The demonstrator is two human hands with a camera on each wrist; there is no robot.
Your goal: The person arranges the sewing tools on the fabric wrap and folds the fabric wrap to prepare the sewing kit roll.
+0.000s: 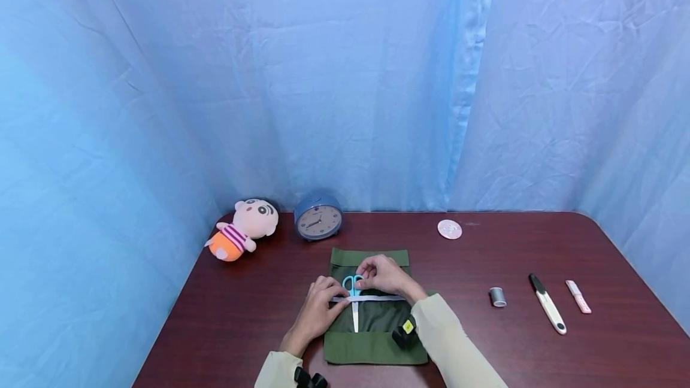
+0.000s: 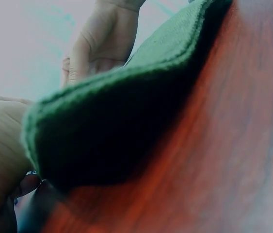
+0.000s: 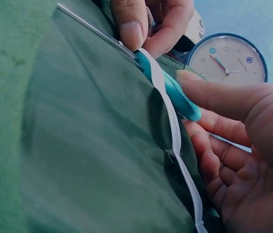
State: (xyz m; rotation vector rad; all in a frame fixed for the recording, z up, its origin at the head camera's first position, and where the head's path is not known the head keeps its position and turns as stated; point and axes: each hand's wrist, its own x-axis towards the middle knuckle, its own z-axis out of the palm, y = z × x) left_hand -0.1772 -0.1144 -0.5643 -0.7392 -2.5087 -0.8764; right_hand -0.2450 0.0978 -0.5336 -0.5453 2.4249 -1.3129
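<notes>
A green fabric pouch (image 1: 374, 349) lies opened out on the table, with a white elastic band (image 1: 383, 298) running across its middle. Scissors (image 1: 355, 319) with light blue handles lie on it, tucked under the band, their blades toward the person. My right hand (image 1: 385, 274) pinches the blue handle (image 3: 177, 97) between thumb and fingers. Beside the scissors, my left hand (image 1: 318, 307) pinches the band at its left part, thumb (image 3: 131, 31) right at the handle's base. In the left wrist view the pouch's folded edge (image 2: 112, 80) hides most of the work.
A plush doll (image 1: 237, 235) and a blue alarm clock (image 1: 319, 220) stand at the back left. A round pinkish disc (image 1: 450, 229) lies at the back. To the right are a grey thread spool (image 1: 498, 297), a black-and-white long-handled tool (image 1: 548, 306) and a small pink-and-white item (image 1: 578, 297).
</notes>
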